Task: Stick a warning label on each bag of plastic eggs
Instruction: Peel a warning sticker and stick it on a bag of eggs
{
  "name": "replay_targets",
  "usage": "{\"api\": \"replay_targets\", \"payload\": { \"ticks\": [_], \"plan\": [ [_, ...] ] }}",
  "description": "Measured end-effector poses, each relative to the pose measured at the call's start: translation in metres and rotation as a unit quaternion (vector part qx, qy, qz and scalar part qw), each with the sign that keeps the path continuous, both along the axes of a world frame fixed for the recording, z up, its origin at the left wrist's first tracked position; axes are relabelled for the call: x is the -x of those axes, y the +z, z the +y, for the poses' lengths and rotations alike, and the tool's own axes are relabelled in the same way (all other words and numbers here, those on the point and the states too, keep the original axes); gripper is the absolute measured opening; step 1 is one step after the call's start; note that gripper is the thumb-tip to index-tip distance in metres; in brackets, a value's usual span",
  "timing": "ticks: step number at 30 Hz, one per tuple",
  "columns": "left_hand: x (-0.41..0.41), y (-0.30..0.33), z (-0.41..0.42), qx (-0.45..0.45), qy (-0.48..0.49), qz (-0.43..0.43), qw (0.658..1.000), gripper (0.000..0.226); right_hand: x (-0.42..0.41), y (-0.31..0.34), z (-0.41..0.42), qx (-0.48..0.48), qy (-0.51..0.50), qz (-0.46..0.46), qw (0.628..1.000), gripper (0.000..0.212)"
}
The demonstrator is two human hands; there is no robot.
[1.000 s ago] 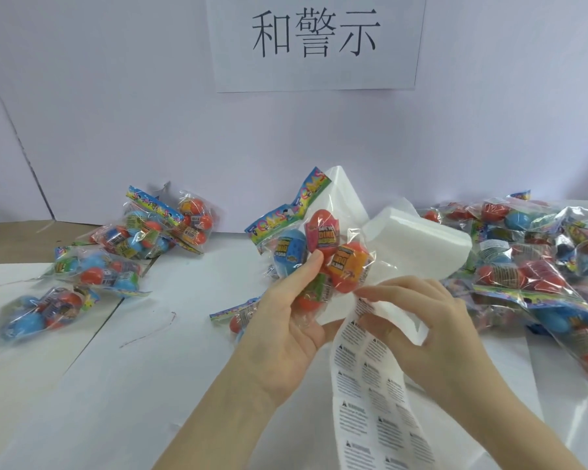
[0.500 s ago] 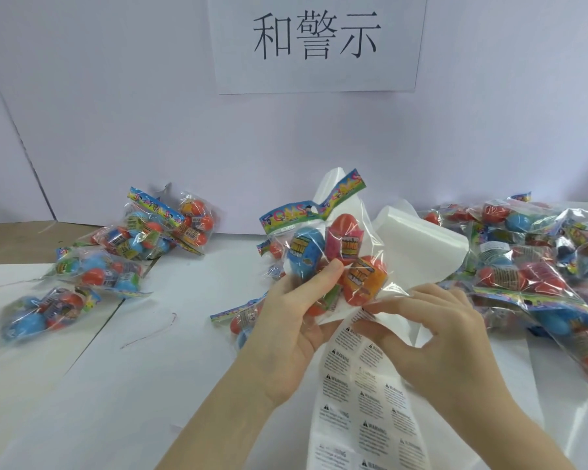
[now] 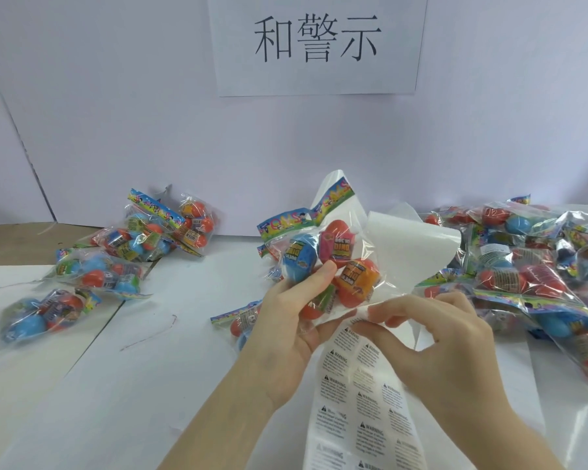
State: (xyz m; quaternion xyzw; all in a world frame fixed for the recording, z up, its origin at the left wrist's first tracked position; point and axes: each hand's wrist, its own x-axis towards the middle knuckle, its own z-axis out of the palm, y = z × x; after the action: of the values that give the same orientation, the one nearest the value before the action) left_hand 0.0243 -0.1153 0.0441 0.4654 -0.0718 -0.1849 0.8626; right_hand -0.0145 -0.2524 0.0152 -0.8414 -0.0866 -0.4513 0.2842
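Note:
My left hand (image 3: 296, 320) grips a clear bag of plastic eggs (image 3: 333, 259) at the centre, holding it up above the table with its colourful header pointing up. A long sheet of warning labels (image 3: 357, 395) runs from the bottom edge up to my hands, and its bare white backing (image 3: 411, 245) curls up behind the bag. My right hand (image 3: 435, 340) pinches the top of the printed part of the sheet just below the bag; I cannot tell if a label is peeled off.
Several bags of eggs (image 3: 140, 245) lie in a loose group at the left on the white table (image 3: 82, 385). A large heap of bags (image 3: 537, 266) fills the right side. Another bag (image 3: 241, 317) lies under my left hand. A paper sign (image 3: 316, 42) hangs on the back wall.
My left hand has turned the bag slightly to the right and tilted its header. My right hand stays pinched at the top of the label sheet, shifted a little to the right.

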Motion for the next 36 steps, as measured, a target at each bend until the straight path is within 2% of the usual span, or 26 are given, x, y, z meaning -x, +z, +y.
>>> {"api": "replay_targets", "payload": {
  "ticks": [4, 8, 12, 15, 17, 21, 24, 28, 32, 34, 36],
  "plan": [
    [-0.001, -0.002, -0.003, -0.016, 0.032, 0.014, 0.999, 0.06, 0.0, -0.002, 0.001, 0.05, 0.001, -0.013, 0.999, 0.021],
    [-0.005, -0.005, -0.003, -0.034, 0.105, 0.031, 0.993, 0.055, 0.002, -0.004, 0.002, 0.055, 0.037, 0.006, 0.998, 0.023],
    [-0.01, -0.007, 0.001, -0.098, 0.155, 0.029, 0.983, 0.029, 0.007, 0.0, 0.0, 0.003, 0.085, 0.033, 0.996, 0.026],
    [-0.01, -0.004, 0.006, -0.16, 0.184, -0.012, 0.97, 0.01, 0.005, 0.002, -0.002, -0.04, 0.048, 0.005, 0.998, 0.026],
    [-0.009, 0.0, 0.008, -0.169, 0.199, -0.045, 0.964, 0.01, 0.003, 0.002, -0.004, -0.054, 0.013, -0.021, 0.998, 0.031],
    [-0.006, 0.005, 0.01, -0.149, 0.158, -0.072, 0.973, 0.021, 0.002, 0.005, -0.008, -0.08, 0.007, -0.036, 0.996, 0.04],
    [-0.004, 0.007, 0.009, -0.165, 0.1, -0.088, 0.977, 0.035, 0.004, 0.009, -0.008, -0.085, 0.05, -0.027, 0.995, 0.028],
    [-0.001, 0.007, 0.006, -0.165, 0.073, -0.095, 0.979, 0.029, 0.007, 0.012, -0.009, -0.067, 0.085, -0.015, 0.994, 0.018],
    [0.001, 0.006, 0.004, -0.176, 0.057, -0.106, 0.977, 0.003, 0.004, 0.014, -0.008, -0.021, 0.101, -0.019, 0.995, 0.017],
    [0.002, 0.005, 0.003, -0.182, 0.053, -0.121, 0.974, 0.007, 0.003, 0.013, -0.008, 0.007, 0.097, -0.024, 0.995, 0.02],
    [0.002, 0.004, 0.002, -0.19, 0.05, -0.14, 0.971, 0.024, 0.002, 0.012, -0.008, 0.03, 0.083, -0.028, 0.996, 0.024]
  ]
}}
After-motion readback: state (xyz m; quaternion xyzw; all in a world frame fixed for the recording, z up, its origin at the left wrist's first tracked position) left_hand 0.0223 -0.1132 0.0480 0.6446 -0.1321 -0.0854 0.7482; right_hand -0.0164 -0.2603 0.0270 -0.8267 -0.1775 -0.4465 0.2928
